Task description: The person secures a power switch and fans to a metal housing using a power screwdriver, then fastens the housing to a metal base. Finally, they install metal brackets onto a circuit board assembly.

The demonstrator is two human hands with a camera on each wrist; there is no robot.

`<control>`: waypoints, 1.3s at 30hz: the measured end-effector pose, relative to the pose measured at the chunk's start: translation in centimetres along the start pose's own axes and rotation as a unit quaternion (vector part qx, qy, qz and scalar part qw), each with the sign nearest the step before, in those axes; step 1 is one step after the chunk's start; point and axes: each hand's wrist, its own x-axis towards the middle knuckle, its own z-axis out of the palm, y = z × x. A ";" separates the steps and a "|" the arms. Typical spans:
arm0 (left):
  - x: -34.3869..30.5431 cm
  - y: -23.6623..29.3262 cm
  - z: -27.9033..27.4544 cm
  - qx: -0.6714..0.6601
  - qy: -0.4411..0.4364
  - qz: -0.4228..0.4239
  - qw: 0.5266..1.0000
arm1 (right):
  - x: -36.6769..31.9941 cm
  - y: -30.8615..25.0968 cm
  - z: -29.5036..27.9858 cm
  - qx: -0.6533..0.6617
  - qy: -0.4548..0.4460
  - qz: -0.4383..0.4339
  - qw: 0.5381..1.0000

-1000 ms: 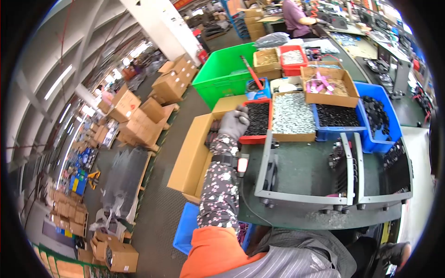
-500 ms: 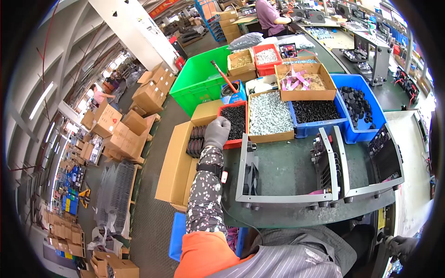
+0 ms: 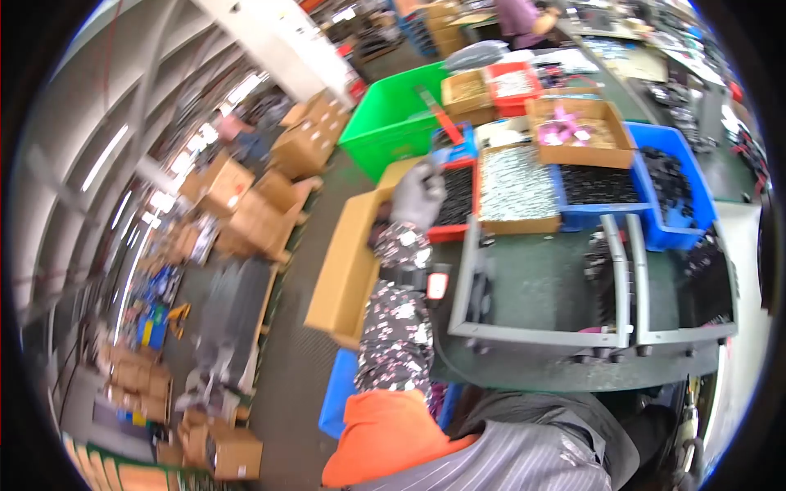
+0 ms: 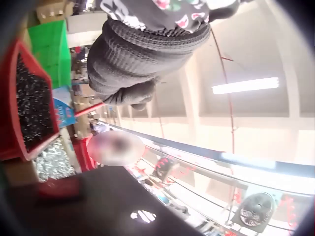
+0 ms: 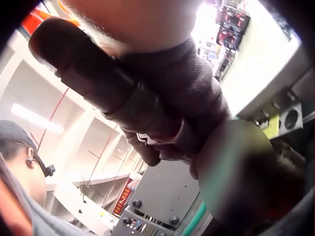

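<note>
My left hand (image 3: 419, 194), in a grey glove, hovers at the seam between the open cardboard box (image 3: 332, 270) and the red bin of small black parts (image 3: 455, 195). Its fingers are curled in the left wrist view, where the hand (image 4: 125, 69) shows nothing held. At the far right of the head view a thin tool (image 3: 690, 417) stands blurred at the table's end. In the right wrist view my gloved right hand (image 5: 192, 83) is curled round a dark cylindrical tool (image 5: 93, 73); the far fingers are partly in shadow.
Two grey-framed housings (image 3: 540, 331) stand on the dark green table. Behind them are a carton of silver parts (image 3: 517, 188), blue bins (image 3: 675, 237), and a small carton with pink pieces (image 3: 585, 155). A green crate (image 3: 393, 123) stands at the back left; another person (image 3: 520, 23) is beyond.
The head view has swung and blurred. My left hand stays near the box and red bin, its fingers curled. At the right edge, the dark gloved right hand has dropped lower.
</note>
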 end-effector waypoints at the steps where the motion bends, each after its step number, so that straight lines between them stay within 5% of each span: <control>1: -1.8 0.5 2.5 0.014 0.009 0.003 1.000 | 1.4 -2.0 2.1 -0.013 -0.028 0.005 1.000; 6: -11.4 1.5 11.3 0.062 -0.089 0.001 0.994 | 6.3 -5.7 9.5 -0.018 -0.107 0.005 0.994; 12: -21.1 -4.4 17.0 0.166 -0.236 -0.139 0.947 | 7.6 -3.7 14.3 0.059 -0.136 -0.023 0.989; 13: -21.8 -6.7 17.3 0.097 -0.232 -0.220 0.942 | 7.5 -3.0 14.5 0.076 -0.129 -0.029 0.988; 15: -22.1 -13.1 17.6 0.019 -0.215 -0.348 0.912 | 8.5 0.0 11.7 0.117 -0.101 -0.046 0.987; 18: -21.9 -19.8 19.0 0.071 -0.182 -0.474 0.859 | 11.5 10.6 -0.3 0.126 -0.048 -0.080 0.988; 20: -21.4 -22.8 20.6 0.139 -0.191 -0.472 0.850 | 9.5 9.2 -1.2 0.054 -0.042 -0.031 0.997; 22: -21.1 -27.6 20.6 0.069 -0.204 -0.451 0.866 | 8.1 8.7 -2.4 0.031 -0.104 -0.032 0.994; 25: -21.1 -29.2 24.1 0.046 -0.215 -0.452 0.864 | 5.8 8.2 -2.9 -0.024 -0.109 -0.170 0.979; 27: -23.0 -25.5 24.7 0.043 -0.210 -0.468 0.857 | 1.6 8.5 -0.5 -0.064 -0.115 -0.170 0.977; 39: -24.0 -26.2 29.2 0.029 -0.248 -0.495 0.832 | -1.9 8.5 -1.4 0.013 -0.100 -0.168 0.981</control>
